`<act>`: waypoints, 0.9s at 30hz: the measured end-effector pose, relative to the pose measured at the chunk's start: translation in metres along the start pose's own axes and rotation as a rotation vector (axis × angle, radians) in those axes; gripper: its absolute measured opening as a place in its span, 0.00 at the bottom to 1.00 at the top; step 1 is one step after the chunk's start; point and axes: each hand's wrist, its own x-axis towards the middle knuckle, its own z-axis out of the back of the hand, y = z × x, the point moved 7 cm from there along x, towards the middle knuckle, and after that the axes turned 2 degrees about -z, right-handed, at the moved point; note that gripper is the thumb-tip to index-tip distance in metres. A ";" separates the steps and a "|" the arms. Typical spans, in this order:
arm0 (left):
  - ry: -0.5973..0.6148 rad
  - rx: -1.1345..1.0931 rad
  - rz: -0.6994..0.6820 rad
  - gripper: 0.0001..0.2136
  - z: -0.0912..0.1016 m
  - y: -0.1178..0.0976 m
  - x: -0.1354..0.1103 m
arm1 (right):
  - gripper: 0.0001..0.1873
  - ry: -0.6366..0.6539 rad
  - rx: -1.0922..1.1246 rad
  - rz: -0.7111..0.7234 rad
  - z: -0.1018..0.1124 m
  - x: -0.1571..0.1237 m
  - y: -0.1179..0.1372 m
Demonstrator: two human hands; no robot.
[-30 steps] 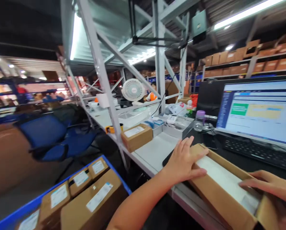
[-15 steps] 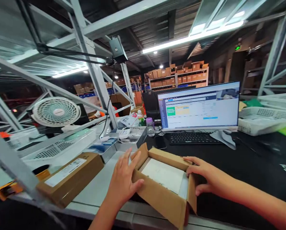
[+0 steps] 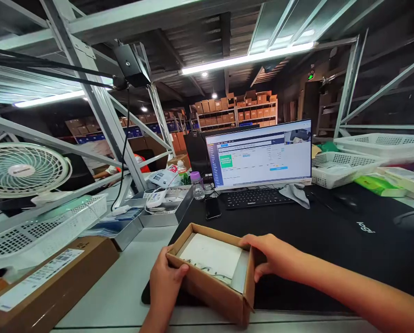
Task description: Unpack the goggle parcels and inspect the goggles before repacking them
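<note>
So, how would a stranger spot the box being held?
Find the lit monitor, then look nearer, past the keyboard. The cardboard box is between the person's left hand and right hand; unlike the labelled carton farther left, it's open, showing white contents.

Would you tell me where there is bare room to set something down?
Bare: the black desk mat bordered by the black keyboard, the open brown cardboard box and the right forearm; the white tabletop between the labelled brown cardboard carton and the left hand. Crowded: back left, with grey trays; back right, with white perforated plastic baskets.
</note>
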 end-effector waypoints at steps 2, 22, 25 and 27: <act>-0.007 0.044 0.026 0.25 0.006 -0.009 -0.001 | 0.56 0.142 -0.041 -0.049 0.014 -0.011 0.010; -0.111 -0.267 -0.257 0.48 -0.014 -0.066 -0.007 | 0.78 -0.253 0.354 -0.083 0.023 -0.027 0.005; 0.319 -0.612 -0.135 0.55 -0.059 -0.062 -0.012 | 0.77 -0.406 0.593 0.052 0.024 -0.021 -0.013; 0.546 -0.709 -0.036 0.58 -0.075 -0.072 -0.011 | 0.77 -0.433 0.712 0.235 0.023 -0.012 -0.012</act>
